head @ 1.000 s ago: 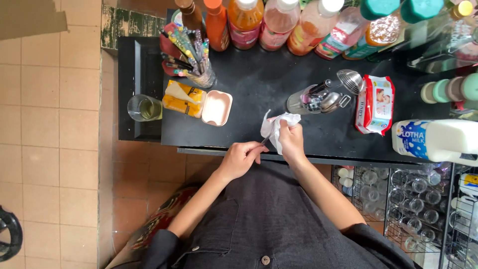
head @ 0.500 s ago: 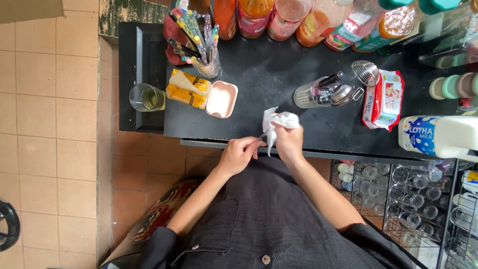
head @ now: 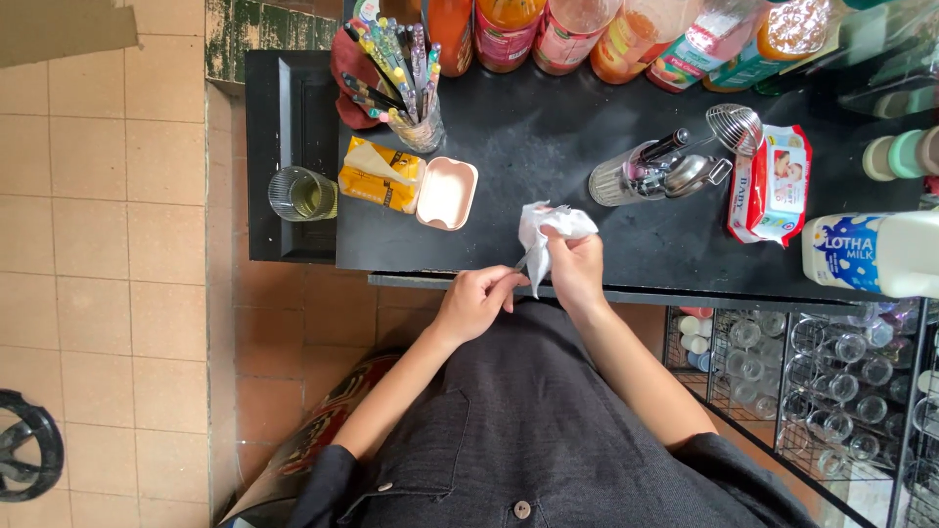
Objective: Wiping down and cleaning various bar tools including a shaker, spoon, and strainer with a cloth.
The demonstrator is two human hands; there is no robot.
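My left hand pinches the handle of a thin metal utensil. At one o'clock from it, my right hand clamps a crumpled white tissue around the utensil's far end, at the near edge of the black counter. Further, at eleven o'clock, lies a yellow packet; at twelve, a cup of straws.

Crumpled white tissue around thin metal utensil; above counter edge

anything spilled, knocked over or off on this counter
No spill shows. The milk jug lies on its side at the black counter's right edge. The yellow wipes pack has its pink lid open. The hands hold a crumpled white tissue.
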